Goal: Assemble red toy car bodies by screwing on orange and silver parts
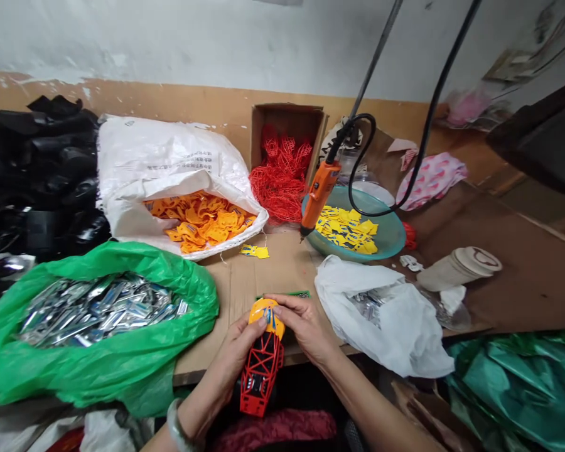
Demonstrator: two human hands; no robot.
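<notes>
A toy car [260, 364] with a red lattice frame and a yellow-orange front panel is held at the table's near edge. My left hand [240, 344] grips its left side, the thumb on the panel. On the panel's right side rest the closed fingers of my right hand [304, 320]. Just behind the hands lies a narrow green tray [297, 294], partly hidden. An orange power screwdriver [320, 196] hangs tip down above the table. Small yellow pieces [255, 252] lie on the cardboard.
At the left are a green bag [188, 282] of silvery parts and a white sack [169, 147] of orange pieces. Red lattice parts [285, 176] fill a box behind. At the right are a basin [392, 235] of yellow pieces, a white bag [405, 339] and a cup [456, 268].
</notes>
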